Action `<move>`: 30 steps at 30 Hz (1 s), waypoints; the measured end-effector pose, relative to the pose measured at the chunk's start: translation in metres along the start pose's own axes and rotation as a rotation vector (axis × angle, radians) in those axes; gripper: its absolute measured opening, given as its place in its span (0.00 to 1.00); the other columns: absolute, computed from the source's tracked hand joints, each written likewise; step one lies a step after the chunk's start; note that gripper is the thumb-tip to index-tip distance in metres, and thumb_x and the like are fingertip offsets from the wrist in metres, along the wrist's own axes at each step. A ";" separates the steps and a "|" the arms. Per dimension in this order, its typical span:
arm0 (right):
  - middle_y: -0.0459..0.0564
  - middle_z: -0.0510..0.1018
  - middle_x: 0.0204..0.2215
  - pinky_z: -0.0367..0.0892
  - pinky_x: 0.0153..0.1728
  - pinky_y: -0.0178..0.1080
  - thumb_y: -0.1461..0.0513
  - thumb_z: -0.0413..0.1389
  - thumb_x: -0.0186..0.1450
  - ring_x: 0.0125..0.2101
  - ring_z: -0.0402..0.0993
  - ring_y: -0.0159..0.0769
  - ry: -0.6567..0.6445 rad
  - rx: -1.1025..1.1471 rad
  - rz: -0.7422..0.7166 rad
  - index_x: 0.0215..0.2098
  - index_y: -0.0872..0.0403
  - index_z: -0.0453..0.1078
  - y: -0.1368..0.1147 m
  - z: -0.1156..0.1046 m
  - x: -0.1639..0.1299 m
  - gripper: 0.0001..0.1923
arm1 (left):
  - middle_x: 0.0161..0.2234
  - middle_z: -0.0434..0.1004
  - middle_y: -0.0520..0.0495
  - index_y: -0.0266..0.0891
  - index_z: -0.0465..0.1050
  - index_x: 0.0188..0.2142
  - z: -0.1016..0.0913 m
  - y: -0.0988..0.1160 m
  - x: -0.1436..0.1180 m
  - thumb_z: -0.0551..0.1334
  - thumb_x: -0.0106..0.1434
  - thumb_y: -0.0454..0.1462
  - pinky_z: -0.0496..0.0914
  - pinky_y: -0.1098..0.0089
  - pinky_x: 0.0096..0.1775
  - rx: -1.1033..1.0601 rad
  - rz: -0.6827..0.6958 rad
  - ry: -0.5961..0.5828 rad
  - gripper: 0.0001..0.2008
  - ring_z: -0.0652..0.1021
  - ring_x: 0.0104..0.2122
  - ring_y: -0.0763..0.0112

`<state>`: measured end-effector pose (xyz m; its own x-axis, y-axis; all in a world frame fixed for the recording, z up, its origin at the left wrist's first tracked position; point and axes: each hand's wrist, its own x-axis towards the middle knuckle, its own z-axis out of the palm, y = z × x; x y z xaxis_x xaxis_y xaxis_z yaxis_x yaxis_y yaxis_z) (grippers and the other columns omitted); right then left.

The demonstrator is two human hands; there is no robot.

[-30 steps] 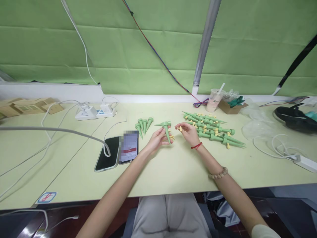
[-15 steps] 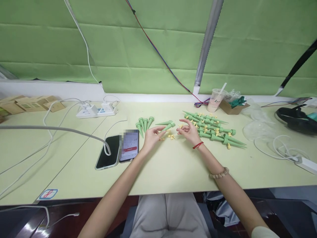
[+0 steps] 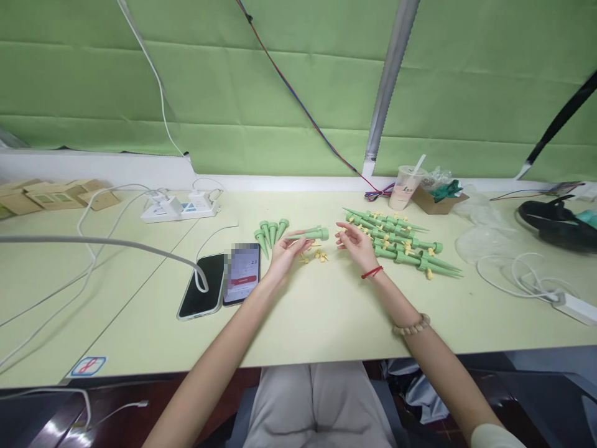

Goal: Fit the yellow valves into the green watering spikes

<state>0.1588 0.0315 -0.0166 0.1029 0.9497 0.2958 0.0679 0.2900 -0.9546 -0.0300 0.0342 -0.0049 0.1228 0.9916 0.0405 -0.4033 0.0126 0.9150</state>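
My left hand (image 3: 285, 254) is closed on a green plant watering spike (image 3: 318, 234), held nearly level with its wide end to the right. A second green spike may lie right behind it; the overlap hides this. Just right of it, my right hand (image 3: 357, 244) hovers with bent fingers. A small yellow bit, seemingly a valve, shows at its fingertips. Several loose yellow valves (image 3: 321, 256) lie on the table between the hands. Beyond my left hand, several green spikes (image 3: 272, 230) are fanned out. To the right, spikes fitted with yellow valves (image 3: 405, 246) lie in a pile.
Two phones, one dark (image 3: 201, 287) and one lit (image 3: 242, 274), lie left of my left forearm. A power strip (image 3: 181, 210), wooden boxes (image 3: 60, 194), a drink cup (image 3: 402, 190), a cardboard box (image 3: 438, 202) and white cables (image 3: 522, 280) are spread around. A grey cable (image 3: 116, 244) crosses the left side.
The spike in my left hand has turned from a slant to nearly level. My right hand has shifted slightly, its fingers a little farther from the spike.
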 end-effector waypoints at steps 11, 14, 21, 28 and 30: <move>0.45 0.75 0.30 0.72 0.35 0.37 0.52 0.58 0.55 0.30 0.72 0.29 -0.225 0.219 0.068 0.50 0.52 0.66 -0.011 0.014 -0.009 0.26 | 0.40 0.77 0.43 0.36 0.67 0.46 0.018 -0.012 -0.017 0.65 0.52 0.31 0.69 0.64 0.47 -0.059 -0.334 -0.283 0.20 0.78 0.38 0.68; 0.43 0.75 0.25 0.72 0.35 0.37 0.54 0.62 0.51 0.27 0.73 0.29 -0.217 0.195 0.076 0.45 0.54 0.68 -0.014 0.011 -0.008 0.25 | 0.41 0.76 0.43 0.36 0.70 0.43 0.019 -0.012 -0.019 0.65 0.53 0.34 0.71 0.68 0.42 -0.006 -0.319 -0.366 0.17 0.78 0.34 0.71; 0.48 0.77 0.24 0.71 0.33 0.38 0.55 0.63 0.49 0.27 0.74 0.32 -0.154 0.066 -0.004 0.34 0.56 0.72 -0.018 0.007 -0.007 0.17 | 0.33 0.75 0.47 0.39 0.64 0.48 0.019 -0.006 -0.021 0.70 0.45 0.37 0.71 0.75 0.27 0.237 -0.149 -0.223 0.30 0.77 0.28 0.73; 0.47 0.79 0.27 0.71 0.37 0.40 0.57 0.61 0.53 0.31 0.76 0.34 -0.217 0.082 -0.043 0.40 0.53 0.71 -0.025 0.010 -0.014 0.17 | 0.26 0.73 0.53 0.47 0.40 0.61 0.022 -0.002 -0.027 0.70 0.43 0.37 0.72 0.71 0.27 0.233 -0.073 -0.327 0.51 0.77 0.26 0.70; 0.46 0.78 0.26 0.72 0.38 0.40 0.57 0.62 0.52 0.31 0.76 0.34 -0.197 0.141 -0.008 0.40 0.52 0.70 -0.025 0.008 -0.014 0.18 | 0.27 0.73 0.52 0.47 0.46 0.59 0.022 -0.003 -0.026 0.70 0.43 0.38 0.72 0.72 0.27 0.247 -0.065 -0.309 0.47 0.77 0.26 0.71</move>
<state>0.1474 0.0122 0.0029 -0.0937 0.9480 0.3043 -0.0728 0.2983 -0.9517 -0.0120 0.0052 0.0005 0.4229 0.9039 0.0634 -0.1599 0.0055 0.9871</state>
